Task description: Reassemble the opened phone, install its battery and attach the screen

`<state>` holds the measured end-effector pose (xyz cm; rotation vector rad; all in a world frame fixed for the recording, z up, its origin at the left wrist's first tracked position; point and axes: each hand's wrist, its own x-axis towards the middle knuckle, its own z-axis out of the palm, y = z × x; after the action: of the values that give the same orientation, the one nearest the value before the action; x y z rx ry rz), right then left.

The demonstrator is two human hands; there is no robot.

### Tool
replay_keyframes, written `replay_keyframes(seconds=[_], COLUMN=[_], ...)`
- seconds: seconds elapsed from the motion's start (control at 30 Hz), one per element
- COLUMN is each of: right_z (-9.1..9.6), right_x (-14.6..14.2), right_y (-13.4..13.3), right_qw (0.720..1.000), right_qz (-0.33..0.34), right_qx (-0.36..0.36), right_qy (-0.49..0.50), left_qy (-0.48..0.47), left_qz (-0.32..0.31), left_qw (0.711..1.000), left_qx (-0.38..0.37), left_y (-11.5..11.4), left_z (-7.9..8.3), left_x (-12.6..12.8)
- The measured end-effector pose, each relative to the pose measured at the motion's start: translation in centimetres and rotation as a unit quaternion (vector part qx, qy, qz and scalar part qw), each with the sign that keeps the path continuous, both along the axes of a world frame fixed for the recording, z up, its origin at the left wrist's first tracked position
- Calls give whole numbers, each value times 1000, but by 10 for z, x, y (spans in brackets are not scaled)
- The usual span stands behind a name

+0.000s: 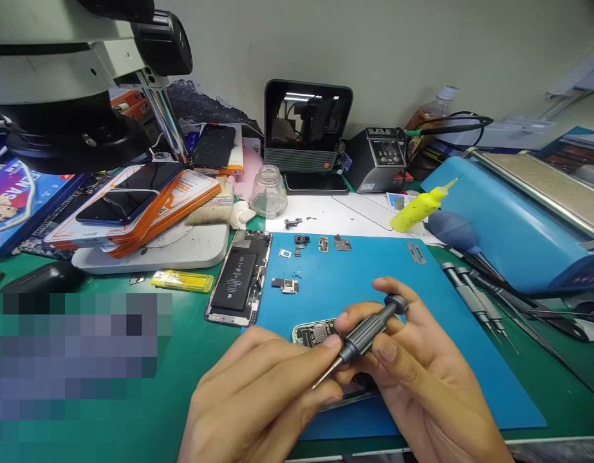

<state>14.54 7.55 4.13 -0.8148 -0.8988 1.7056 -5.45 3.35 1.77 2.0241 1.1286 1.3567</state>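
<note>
My right hand (422, 379) is closed round a grey screwdriver (369, 334), its tip slanting down to the left toward my left hand. My left hand (262, 392) is curled, fingers pinched at the tip; what they hold is too small to see. Under both hands lies an opened phone (313, 332) on a blue mat (470, 360), mostly hidden. Small metal brackets and parts (335, 243) lie on the mat's far side.
A second opened phone with its battery showing (239, 278) lies left of the mat. Spare screwdrivers (470, 296), a yellow bottle (419, 207), a glass jar (268, 191), a soldering station (376, 159), a blue machine (519, 212) and a microscope (69, 71) surround the work area.
</note>
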Motion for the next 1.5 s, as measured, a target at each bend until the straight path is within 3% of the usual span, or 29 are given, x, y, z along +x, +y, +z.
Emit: replay_keyframes(seconds=[0.1, 0.17, 0.2, 0.27, 0.33, 0.37, 0.4, 0.53, 0.7, 0.97, 1.13, 1.33, 1.5], right_z=[0, -1, -3, -7, -13, -17, -21, -32, -29, -27, -28, -22, -15], right_x=[0, -1, -2, -6, -10, -11, -12, -11, -13, -12, -12, -4, 7], right_y=[2, 2, 1, 0, -1, -1, -1, -1, -2, -1, -2, -2, -10], right_qw=[996, 973, 945, 855, 772, 753, 750, 787, 792, 766, 766, 724, 663], right_qz=[-58, -159, -224, -317, -319, -290, -253, -158, -174, -179, -182, -112, -137], right_qx=[50, 120, 170, 283, 382, 419, 443, 448, 433, 444, 430, 498, 505], right_qy=[-40, -113, -166, -298, -395, -417, -421, -394, -394, -429, -443, -464, -535], left_qy=[51, 92, 112, 149, 173, 179, 180, 189, 226, 191, 193, 191, 188], left_qz=[44, 112, 146, 182, 172, 157, 144, 120, 104, 130, 132, 129, 128], left_qw=[998, 989, 983, 972, 970, 971, 973, 974, 967, 972, 972, 972, 973], left_qx=[-2, -5, -10, -16, -25, -29, -32, -45, -55, -38, -35, -37, -49], left_y=[2, 5, 6, 8, 8, 7, 7, 6, 6, 9, 10, 9, 8], left_z=[-4, -8, -9, -11, -13, -13, -13, -13, -14, -10, -9, -9, -9], left_x=[1, 1, 1, 2, 3, 4, 5, 4, 1, 8, 8, 7, 7])
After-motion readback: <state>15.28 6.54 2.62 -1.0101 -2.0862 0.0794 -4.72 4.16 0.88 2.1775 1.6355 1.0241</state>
